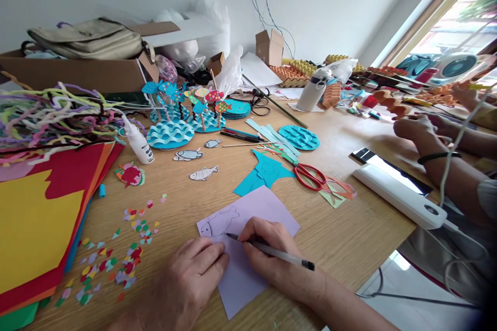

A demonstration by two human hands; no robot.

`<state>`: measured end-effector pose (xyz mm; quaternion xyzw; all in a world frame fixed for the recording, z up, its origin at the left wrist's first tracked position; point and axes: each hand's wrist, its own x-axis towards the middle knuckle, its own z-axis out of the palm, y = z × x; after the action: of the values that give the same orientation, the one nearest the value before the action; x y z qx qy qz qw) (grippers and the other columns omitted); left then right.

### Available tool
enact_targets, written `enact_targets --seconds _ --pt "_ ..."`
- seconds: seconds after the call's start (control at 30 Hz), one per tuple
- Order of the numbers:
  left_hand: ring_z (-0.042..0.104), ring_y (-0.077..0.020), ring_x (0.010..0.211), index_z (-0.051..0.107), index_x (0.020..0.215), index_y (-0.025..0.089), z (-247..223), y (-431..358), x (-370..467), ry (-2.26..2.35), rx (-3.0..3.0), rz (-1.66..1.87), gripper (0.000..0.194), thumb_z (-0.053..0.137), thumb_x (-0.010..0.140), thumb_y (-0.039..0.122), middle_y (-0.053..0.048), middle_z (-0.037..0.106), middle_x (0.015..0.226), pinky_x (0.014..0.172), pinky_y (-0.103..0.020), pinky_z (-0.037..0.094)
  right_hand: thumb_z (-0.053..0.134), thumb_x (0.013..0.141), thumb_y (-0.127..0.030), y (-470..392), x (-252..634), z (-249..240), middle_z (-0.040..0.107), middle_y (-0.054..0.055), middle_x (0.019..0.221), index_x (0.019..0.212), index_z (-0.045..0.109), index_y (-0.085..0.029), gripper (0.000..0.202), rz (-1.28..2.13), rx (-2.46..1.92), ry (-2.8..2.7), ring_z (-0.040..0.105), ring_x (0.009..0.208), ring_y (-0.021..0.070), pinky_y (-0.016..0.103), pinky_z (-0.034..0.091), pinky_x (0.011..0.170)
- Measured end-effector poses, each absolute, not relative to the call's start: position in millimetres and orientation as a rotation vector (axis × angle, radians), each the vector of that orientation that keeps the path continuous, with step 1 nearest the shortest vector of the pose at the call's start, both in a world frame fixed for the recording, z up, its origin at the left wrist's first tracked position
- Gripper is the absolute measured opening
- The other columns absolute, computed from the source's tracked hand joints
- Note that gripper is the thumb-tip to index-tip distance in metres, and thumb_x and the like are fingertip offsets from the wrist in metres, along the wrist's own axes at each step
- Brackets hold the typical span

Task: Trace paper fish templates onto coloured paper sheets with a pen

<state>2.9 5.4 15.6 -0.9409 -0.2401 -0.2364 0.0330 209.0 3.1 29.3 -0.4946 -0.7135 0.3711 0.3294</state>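
A sheet of purple paper (pixel 252 284) lies on the wooden table, with a fish drawn in outline (pixel 220 221) near its upper left corner. My right hand (pixel 277 258) grips a black pen (pixel 272 250), its tip touching the paper just under the fish's belly. On the paper's left edge my left hand (pixel 196 274) rests flat, fingers stretched out and holding nothing. Beyond the sheet are blue paper scraps (pixel 264 171) and red-handled scissors (pixel 309 176). Cut-out paper fish (pixel 204 173) lie further up to the left.
Confetti (pixel 134 258), coloured card (pixel 42 227) and a glue bottle (pixel 136 139) are at left. Blue wave discs (pixel 171 135) stand behind. At right, a white power bank (pixel 399 195) lies by a phone (pixel 390 168); another person's hands (pixel 415 132) work there.
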Motion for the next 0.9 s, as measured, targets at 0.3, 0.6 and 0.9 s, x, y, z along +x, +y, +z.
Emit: enact_targets --seconds 0.3,0.6,0.9 --pt "0.058 -0.0186 0.091 0.062 0.106 0.014 12.1 4.8 2.3 -0.747 -2.896 -0.740 0.034 0.029 0.097 0.013 -0.005 0.066 0.101 0.077 -0.029 0.054 0.047 0.069 -0.008 4.4 209.4 28.5 0.049 -0.005 0.058 0.070 0.051 -0.020 0.012 0.978 -1.285 -1.860 0.045 0.052 0.0094 0.020 0.036 0.052" --pt "0.058 -0.0169 0.086 0.064 0.099 0.017 9.5 3.1 10.2 -0.795 -2.823 -0.870 0.037 0.028 0.098 0.015 -0.003 0.067 0.095 0.075 -0.027 0.053 0.047 0.068 -0.007 4.0 208.7 29.5 0.052 -0.005 0.060 0.070 0.052 -0.019 0.013 0.983 -1.288 -1.874 0.046 0.053 0.0095 0.020 0.038 0.054" --pt "0.056 -0.0179 0.087 0.064 0.098 0.018 -5.1 0.4 10.5 -0.867 -2.801 -0.957 0.038 0.026 0.098 0.016 -0.004 0.065 0.095 0.075 -0.029 0.052 0.048 0.069 -0.007 4.3 209.2 28.3 0.054 -0.004 0.061 0.071 0.053 -0.020 0.014 0.986 -1.284 -1.887 0.048 0.054 0.0099 0.020 0.039 0.056"
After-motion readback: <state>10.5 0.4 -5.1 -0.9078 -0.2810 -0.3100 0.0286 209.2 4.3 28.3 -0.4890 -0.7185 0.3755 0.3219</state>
